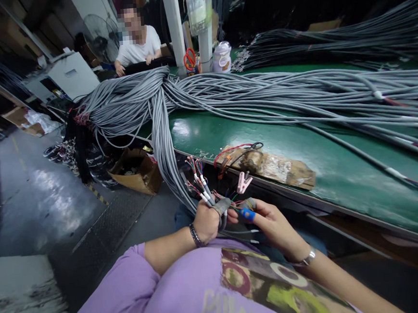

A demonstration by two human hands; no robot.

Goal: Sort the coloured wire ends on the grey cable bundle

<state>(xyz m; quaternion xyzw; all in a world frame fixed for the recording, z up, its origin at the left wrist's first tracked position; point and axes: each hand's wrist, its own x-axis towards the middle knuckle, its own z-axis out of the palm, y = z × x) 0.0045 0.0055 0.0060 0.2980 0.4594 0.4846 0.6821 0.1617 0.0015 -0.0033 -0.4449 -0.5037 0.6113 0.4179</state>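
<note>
Two hands work close together over the lap: the left hand (207, 220) is closed around several grey cables (209, 201), their stripped ends up; the right hand (268, 219) pinches thin coloured wires (237, 204) between taped thumb and finger, forearm angled inward. Just beyond runs the green table's edge (192, 133), with bare green surface beside the cardboard strip (286, 169).
</note>
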